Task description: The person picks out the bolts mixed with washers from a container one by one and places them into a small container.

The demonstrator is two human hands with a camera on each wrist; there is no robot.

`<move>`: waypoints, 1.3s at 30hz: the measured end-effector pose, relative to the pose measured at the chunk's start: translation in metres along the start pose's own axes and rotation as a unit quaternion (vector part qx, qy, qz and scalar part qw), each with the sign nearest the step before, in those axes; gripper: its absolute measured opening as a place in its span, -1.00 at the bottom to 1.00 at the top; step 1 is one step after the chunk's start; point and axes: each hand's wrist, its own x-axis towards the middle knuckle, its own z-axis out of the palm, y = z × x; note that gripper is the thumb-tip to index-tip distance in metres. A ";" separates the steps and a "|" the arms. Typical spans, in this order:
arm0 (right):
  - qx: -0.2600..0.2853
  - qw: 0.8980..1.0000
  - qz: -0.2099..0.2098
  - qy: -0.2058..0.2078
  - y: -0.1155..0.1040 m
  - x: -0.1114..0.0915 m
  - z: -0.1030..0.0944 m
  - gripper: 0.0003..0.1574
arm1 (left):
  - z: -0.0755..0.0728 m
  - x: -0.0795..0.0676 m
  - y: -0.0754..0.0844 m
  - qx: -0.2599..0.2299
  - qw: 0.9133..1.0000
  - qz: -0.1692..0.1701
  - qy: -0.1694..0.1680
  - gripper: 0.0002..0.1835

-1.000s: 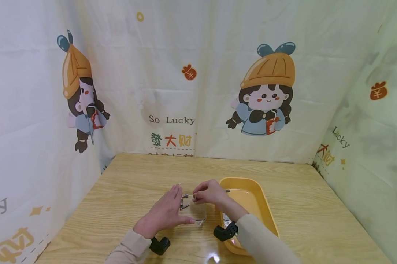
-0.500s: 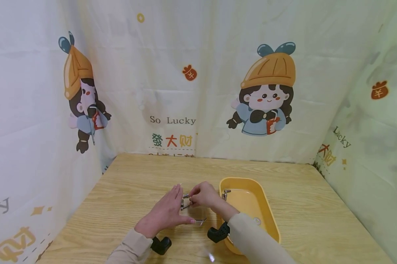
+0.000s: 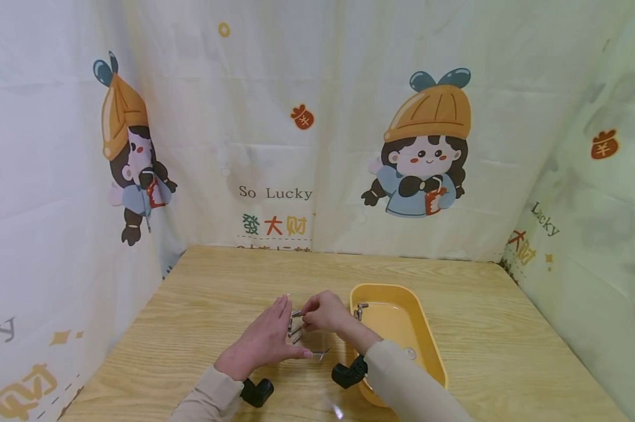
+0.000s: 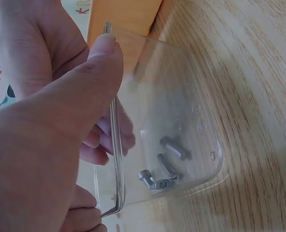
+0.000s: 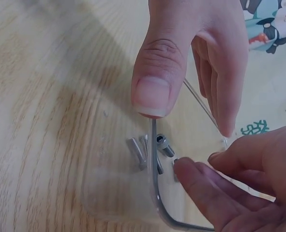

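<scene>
A clear plastic box (image 3: 321, 354) stands before me, its rim showing in all three views. Along its left side lies my left hand (image 3: 267, 333), fingers straight outside the wall and thumb (image 5: 152, 94) pressed on the near rim. My right hand (image 3: 326, 310) reaches in over the box from the right, thumb and fingertips apart, with nothing seen between them. Below them, several silver hex-socket bolts (image 4: 168, 166) lie loose on the box floor; one short bolt (image 5: 175, 177) is partly hidden by the right fingertips in the right wrist view.
Just right of the box is a yellow-orange tray (image 3: 393, 328). It holds a few bolts (image 3: 360, 309) at its far left end and a round clear ring (image 3: 410, 353). A printed curtain (image 3: 338, 176) encloses the wooden table (image 3: 228, 269).
The right hand moved left over the box with a bolt and let it go. One more bolt lies in the box. The left hand stayed in place.
</scene>
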 end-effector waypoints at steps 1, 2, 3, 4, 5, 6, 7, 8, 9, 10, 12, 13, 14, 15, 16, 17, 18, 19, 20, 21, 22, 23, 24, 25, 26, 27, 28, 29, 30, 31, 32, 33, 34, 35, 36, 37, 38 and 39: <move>0.006 1.000 0.001 0.000 0.000 -0.001 0.000 -0.83 | 0.000 0.000 0.000 -0.001 1.000 0.000 0.000 0.29; 0.014 1.000 0.003 -0.002 0.000 -0.001 -0.001 -0.83 | -0.001 0.000 0.000 0.000 1.000 0.001 -0.002 0.29; 0.021 1.000 0.005 -0.003 0.000 -0.002 -0.002 -0.82 | -0.001 0.000 0.001 0.000 1.000 0.001 -0.002 0.29; 0.028 1.000 0.007 -0.005 0.000 -0.002 -0.002 -0.81 | -0.001 0.000 0.001 0.001 1.000 0.000 -0.004 0.29; 0.034 0.999 0.011 -0.006 0.000 -0.002 -0.003 -0.81 | -0.001 0.001 0.001 0.002 1.000 -0.001 -0.005 0.29; 0.039 0.999 0.013 -0.006 0.000 -0.003 -0.004 -0.80 | -0.001 0.001 0.001 0.002 1.000 -0.002 -0.005 0.28; 0.042 0.999 0.014 -0.006 0.001 -0.003 -0.005 -0.80 | -0.001 0.000 0.001 0.001 1.000 -0.003 -0.005 0.28; 0.046 0.999 0.015 -0.005 0.001 -0.004 -0.006 -0.79 | -0.001 0.000 0.001 -0.001 1.000 -0.006 -0.006 0.28; 0.049 0.999 0.014 -0.003 0.001 -0.004 -0.007 -0.79 | -0.001 0.000 0.001 -0.001 1.000 -0.007 -0.006 0.28; 0.052 0.999 0.014 -0.001 0.001 -0.004 -0.009 -0.79 | -0.001 0.000 0.002 -0.002 1.000 -0.009 -0.007 0.28; 0.059 0.998 0.010 0.003 0.002 -0.005 -0.011 -0.78 | -0.001 0.000 0.002 -0.002 1.000 -0.011 -0.008 0.27; 0.065 0.998 0.008 0.005 0.002 -0.006 -0.013 -0.79 | -0.001 0.000 0.002 -0.003 1.000 -0.011 -0.008 0.28; 0.070 0.997 0.006 0.006 0.002 -0.006 -0.015 -0.80 | 0.000 0.000 0.002 -0.002 1.000 -0.012 -0.009 0.27; 0.075 0.997 0.004 0.007 0.003 -0.006 -0.016 -0.80 | 0.000 0.000 0.002 -0.002 1.000 -0.011 -0.008 0.27; 0.078 0.997 0.003 0.007 0.004 -0.006 -0.017 -0.80 | 0.000 0.000 0.001 -0.001 1.000 -0.010 -0.007 0.28; 0.082 0.997 0.002 0.007 0.004 -0.006 -0.019 -0.80 | 0.001 0.000 0.001 0.000 1.000 -0.010 -0.006 0.28; 0.085 0.996 0.001 0.007 0.004 -0.006 -0.020 -0.81 | 0.001 0.000 0.001 0.000 1.000 -0.011 -0.006 0.28; 0.088 0.996 0.000 0.008 0.004 -0.007 -0.021 -0.81 | 0.001 0.000 0.001 0.000 1.000 -0.010 -0.005 0.28; 0.090 0.996 0.000 0.008 0.004 -0.007 -0.022 -0.80 | 0.001 0.000 0.001 0.000 1.000 -0.011 -0.005 0.29; 0.092 0.996 0.000 0.008 0.004 -0.008 -0.024 -0.79 | 0.001 0.000 0.001 -0.001 1.000 -0.011 -0.005 0.29; 0.096 0.995 0.000 0.009 0.004 -0.008 -0.025 -0.79 | 0.001 0.000 0.000 -0.001 1.000 -0.011 -0.004 0.29; 0.099 0.995 0.000 0.010 0.005 -0.008 -0.026 -0.80 | 0.001 0.000 0.000 -0.002 1.000 -0.010 -0.003 0.29; 0.101 0.995 -0.002 0.011 0.005 -0.009 -0.028 -0.80 | 0.001 0.000 0.001 -0.004 1.000 -0.008 -0.002 0.29; 0.101 0.995 -0.002 0.014 0.006 -0.009 -0.029 -0.80 | 0.001 0.001 0.001 -0.004 1.000 -0.006 0.001 0.29; 0.101 0.995 -0.001 0.017 0.006 -0.009 -0.030 -0.80 | 0.001 0.001 0.001 -0.005 1.000 -0.004 0.003 0.28; 0.101 0.995 0.000 0.020 0.007 -0.009 -0.032 -0.80 | 0.001 0.001 0.001 -0.007 1.000 -0.002 0.006 0.28; 0.103 0.994 0.001 0.022 0.008 -0.009 -0.034 -0.81 | 0.001 0.001 0.001 -0.009 1.000 -0.001 0.008 0.28; 0.102 0.994 0.003 0.024 0.008 -0.009 -0.035 -0.80 | 0.001 0.002 0.002 -0.013 1.000 0.000 0.009 0.27; 0.104 0.994 0.003 0.026 0.009 -0.009 -0.037 -0.79 | 0.001 0.003 0.002 -0.018 1.000 0.001 0.010 0.27; 0.106 0.994 0.004 0.028 0.009 -0.010 -0.038 -0.79 | 0.001 0.003 0.002 -0.021 1.000 0.003 0.011 0.27; 0.111 0.993 0.003 0.029 0.010 -0.010 -0.040 -0.79 | 0.001 0.004 0.003 -0.025 1.000 0.005 0.012 0.27; 0.114 0.993 0.003 0.031 0.011 -0.010 -0.042 -0.80 | 0.001 0.005 0.004 -0.029 0.999 0.007 0.012 0.26; 0.116 0.993 0.003 0.034 0.011 -0.011 -0.043 -0.80 | 0.001 0.005 0.005 -0.030 0.999 0.010 0.012 0.27; 0.118 0.992 0.004 0.036 0.011 -0.011 -0.045 -0.80 | 0.001 0.006 0.006 -0.031 0.999 0.014 0.013 0.27; 0.121 0.992 0.005 0.040 0.012 -0.012 -0.047 -0.80 | 0.001 0.007 0.007 -0.031 0.999 0.018 0.013 0.27; 0.122 0.992 0.006 0.044 0.012 -0.012 -0.048 -0.81 | 0.001 0.007 0.008 -0.030 0.999 0.023 0.012 0.27; 0.125 0.991 0.008 0.047 0.012 -0.013 -0.050 -0.81 | 0.000 0.008 0.009 -0.030 0.999 0.026 0.011 0.27; 0.127 0.991 0.010 0.050 0.012 -0.014 -0.052 -0.80 | 0.000 0.009 0.010 -0.028 0.999 0.030 0.011 0.27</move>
